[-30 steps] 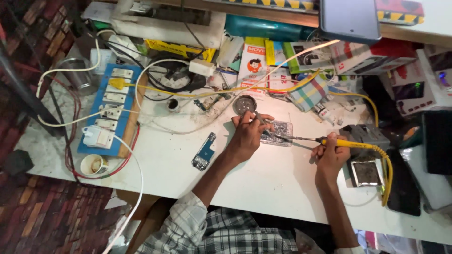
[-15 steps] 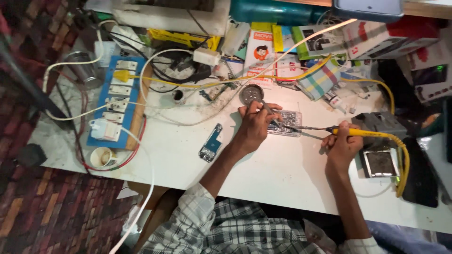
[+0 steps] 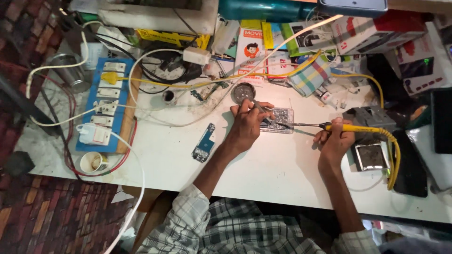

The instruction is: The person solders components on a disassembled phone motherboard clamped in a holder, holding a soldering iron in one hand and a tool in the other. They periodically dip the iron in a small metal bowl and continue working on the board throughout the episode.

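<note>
Soldering step: the iron's tip meets the circuit board (image 3: 278,120) on the white table (image 3: 165,155).
Right hand (image 3: 335,143): closed round the yellow soldering iron (image 3: 351,128), right of the board.
Left hand (image 3: 246,126): pinching tweezers (image 3: 260,109) over the board.
Next move: likely a steady tip and a firmly held part.
Nearby: blue board (image 3: 204,142), left of the circuit board.
Change: hands unmoved; only the view shifted.

Blue switch board (image 3: 106,110) beside small paper cup (image 3: 92,162).

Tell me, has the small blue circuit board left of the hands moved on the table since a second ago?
No. The blue circuit board lies at the same spot relative to the switch board and paper cup; only the camera shifted.
</note>
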A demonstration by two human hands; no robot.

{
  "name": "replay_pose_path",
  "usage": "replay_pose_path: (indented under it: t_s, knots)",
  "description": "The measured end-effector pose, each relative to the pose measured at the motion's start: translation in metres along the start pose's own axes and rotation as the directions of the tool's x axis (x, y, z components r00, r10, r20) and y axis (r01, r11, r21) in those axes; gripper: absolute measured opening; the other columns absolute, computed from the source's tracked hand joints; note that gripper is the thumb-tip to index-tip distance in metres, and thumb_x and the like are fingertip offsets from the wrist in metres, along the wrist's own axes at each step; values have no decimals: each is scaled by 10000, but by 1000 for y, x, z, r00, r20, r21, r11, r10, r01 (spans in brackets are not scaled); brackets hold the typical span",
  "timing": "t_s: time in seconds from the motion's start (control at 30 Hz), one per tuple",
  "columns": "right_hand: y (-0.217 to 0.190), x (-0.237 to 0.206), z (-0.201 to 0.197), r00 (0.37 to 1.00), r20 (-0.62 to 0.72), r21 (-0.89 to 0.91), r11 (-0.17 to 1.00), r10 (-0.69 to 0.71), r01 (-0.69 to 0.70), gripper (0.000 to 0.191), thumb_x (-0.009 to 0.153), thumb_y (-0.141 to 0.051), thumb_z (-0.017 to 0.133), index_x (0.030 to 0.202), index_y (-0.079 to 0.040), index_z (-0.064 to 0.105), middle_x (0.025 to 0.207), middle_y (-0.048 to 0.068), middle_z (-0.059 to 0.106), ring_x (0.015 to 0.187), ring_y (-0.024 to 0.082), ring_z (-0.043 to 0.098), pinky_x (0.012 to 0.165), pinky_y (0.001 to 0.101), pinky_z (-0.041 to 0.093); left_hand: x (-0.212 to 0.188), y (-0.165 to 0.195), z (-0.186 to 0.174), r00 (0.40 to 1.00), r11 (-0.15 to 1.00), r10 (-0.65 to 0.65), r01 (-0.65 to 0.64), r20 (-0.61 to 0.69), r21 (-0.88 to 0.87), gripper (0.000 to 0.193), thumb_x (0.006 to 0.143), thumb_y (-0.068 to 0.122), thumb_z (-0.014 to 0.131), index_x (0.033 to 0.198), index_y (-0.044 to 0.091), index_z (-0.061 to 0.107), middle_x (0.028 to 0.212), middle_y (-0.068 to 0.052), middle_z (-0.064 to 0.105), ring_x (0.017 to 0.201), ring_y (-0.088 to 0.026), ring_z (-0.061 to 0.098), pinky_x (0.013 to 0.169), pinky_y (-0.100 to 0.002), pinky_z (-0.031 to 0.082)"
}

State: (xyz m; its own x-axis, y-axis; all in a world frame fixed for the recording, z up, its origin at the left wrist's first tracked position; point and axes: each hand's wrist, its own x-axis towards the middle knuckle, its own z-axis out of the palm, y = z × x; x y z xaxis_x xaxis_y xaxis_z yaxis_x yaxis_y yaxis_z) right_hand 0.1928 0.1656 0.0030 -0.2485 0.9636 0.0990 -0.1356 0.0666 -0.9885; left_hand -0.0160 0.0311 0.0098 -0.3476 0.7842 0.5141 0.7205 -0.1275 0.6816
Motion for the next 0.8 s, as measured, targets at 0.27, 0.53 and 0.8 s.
replay_pose_path:
  t_s: [0.27,0.53,0.8]
  knots:
    - [2,3,-1,998,-17,63,997,55,-54,244,1129,-267,525,981,-86,454,653,2,442,536,106,482,499,254,434,0,3,-2,1000,1000,-12,12,-2,9,209,984,42,500,971,68,707,1185,34,755,1104,-142,505,948,-403,245]
    - [2,0,0,1000,14,55,998,7,-8,241,1132,-234,524,968,-83,434,681,-1,440,544,95,468,505,259,457,-1,2,-3,1000,1000,22,-22,-1,-2,291,968,-11,447,1037,63,719,1214,19,740,1125,-145,502,961,-401,241]
    - [3,1,-1,1000,0,94,996,-2,2,245,1138,-235,533,976,-75,443,678,-1,438,550,85,446,532,257,467,-1,2,-1,999,999,31,-31,-13,19,185,1004,36,502,1012,52,686,1206,29,745,1116,-160,490,952,-414,244]
